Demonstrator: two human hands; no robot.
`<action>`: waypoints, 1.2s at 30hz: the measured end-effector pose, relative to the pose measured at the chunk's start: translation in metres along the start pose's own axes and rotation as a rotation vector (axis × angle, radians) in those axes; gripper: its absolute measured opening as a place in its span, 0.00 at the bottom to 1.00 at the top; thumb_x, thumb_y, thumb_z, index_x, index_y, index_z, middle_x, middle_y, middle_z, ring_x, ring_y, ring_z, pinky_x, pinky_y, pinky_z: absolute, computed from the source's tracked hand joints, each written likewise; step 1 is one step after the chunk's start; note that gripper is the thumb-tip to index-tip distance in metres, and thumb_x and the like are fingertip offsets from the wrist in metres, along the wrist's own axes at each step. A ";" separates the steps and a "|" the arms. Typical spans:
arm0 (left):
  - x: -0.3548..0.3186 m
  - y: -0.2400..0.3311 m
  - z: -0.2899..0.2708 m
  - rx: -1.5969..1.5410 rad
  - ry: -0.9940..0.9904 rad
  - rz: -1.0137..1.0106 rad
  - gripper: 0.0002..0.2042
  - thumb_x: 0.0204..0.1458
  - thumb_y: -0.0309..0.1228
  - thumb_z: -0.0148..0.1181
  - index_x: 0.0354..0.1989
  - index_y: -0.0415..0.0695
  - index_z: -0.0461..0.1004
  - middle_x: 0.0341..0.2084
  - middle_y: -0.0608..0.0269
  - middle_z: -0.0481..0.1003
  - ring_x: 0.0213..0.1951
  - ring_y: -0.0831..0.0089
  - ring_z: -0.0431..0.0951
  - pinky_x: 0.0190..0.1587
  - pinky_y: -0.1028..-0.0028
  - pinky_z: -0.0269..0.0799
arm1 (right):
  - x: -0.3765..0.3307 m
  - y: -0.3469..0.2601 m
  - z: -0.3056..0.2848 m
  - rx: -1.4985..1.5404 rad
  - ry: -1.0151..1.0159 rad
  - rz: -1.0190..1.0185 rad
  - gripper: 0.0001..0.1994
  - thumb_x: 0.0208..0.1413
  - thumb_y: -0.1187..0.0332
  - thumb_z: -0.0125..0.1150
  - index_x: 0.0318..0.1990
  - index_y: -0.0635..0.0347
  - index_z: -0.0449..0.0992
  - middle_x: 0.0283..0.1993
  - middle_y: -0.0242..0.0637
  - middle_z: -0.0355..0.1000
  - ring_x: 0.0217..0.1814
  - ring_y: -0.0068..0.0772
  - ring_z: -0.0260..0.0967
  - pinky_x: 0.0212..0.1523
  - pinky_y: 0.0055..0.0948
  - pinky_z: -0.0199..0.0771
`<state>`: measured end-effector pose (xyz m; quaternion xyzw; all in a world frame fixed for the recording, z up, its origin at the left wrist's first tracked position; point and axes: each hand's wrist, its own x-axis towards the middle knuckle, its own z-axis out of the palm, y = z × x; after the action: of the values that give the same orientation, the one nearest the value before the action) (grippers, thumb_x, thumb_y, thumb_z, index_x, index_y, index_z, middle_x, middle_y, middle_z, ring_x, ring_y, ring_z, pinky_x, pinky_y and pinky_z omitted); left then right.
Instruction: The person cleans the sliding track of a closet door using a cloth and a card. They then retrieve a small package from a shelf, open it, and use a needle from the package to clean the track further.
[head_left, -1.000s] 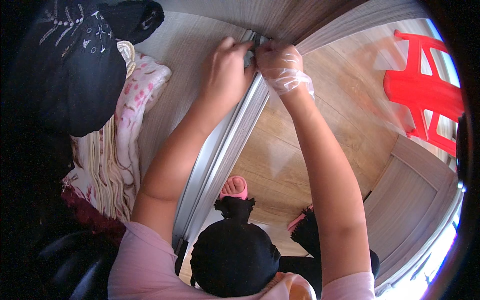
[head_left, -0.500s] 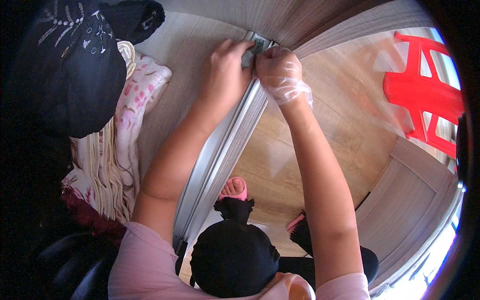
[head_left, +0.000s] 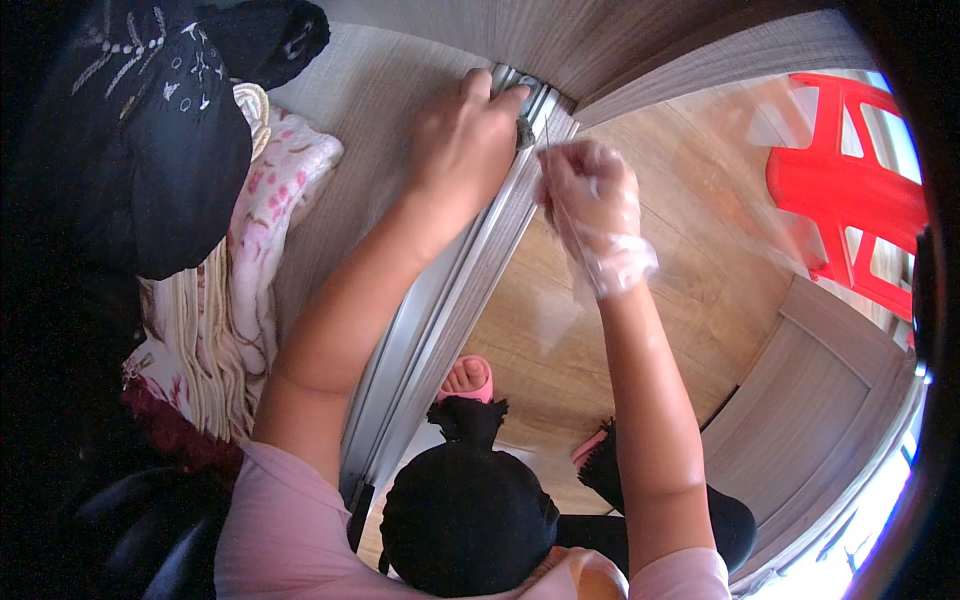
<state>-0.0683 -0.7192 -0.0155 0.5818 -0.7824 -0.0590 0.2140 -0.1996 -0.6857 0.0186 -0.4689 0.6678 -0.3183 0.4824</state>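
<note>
Head view showed the right hand (head_left: 590, 205), gloved in clear plastic, had lifted off the grey metal sliding-door rail (head_left: 450, 300), fingers curled closed; the left hand (head_left: 465, 140) still gripped the rail's top.

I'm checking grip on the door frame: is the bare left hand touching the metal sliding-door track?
Touching. The head view shows the left hand pressed onto the metal track, its fingers curled over the upper end.

Two hands, the bare left hand (head_left: 462, 140) and the right hand (head_left: 592, 205) in one clear plastic glove (head_left: 610, 255), one metal door track (head_left: 440, 310) under the fingers, one red plastic chair (head_left: 845, 190) right of them, two pink slippers (head_left: 468, 378) below.
</note>
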 end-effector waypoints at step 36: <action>0.023 -0.024 -0.007 -0.267 -0.205 0.164 0.24 0.35 0.17 0.56 0.46 0.41 0.70 0.34 0.50 0.68 0.39 0.54 0.71 0.43 0.65 0.68 | 0.056 0.028 0.040 0.055 0.001 -0.081 0.10 0.49 0.71 0.49 0.19 0.61 0.70 0.14 0.33 0.66 0.13 0.22 0.60 0.16 0.23 0.60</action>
<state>-0.0492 -0.7471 -0.0115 0.4736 -0.8301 -0.2036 0.2126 -0.1762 -0.7268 -0.0380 -0.4820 0.6397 -0.3560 0.4814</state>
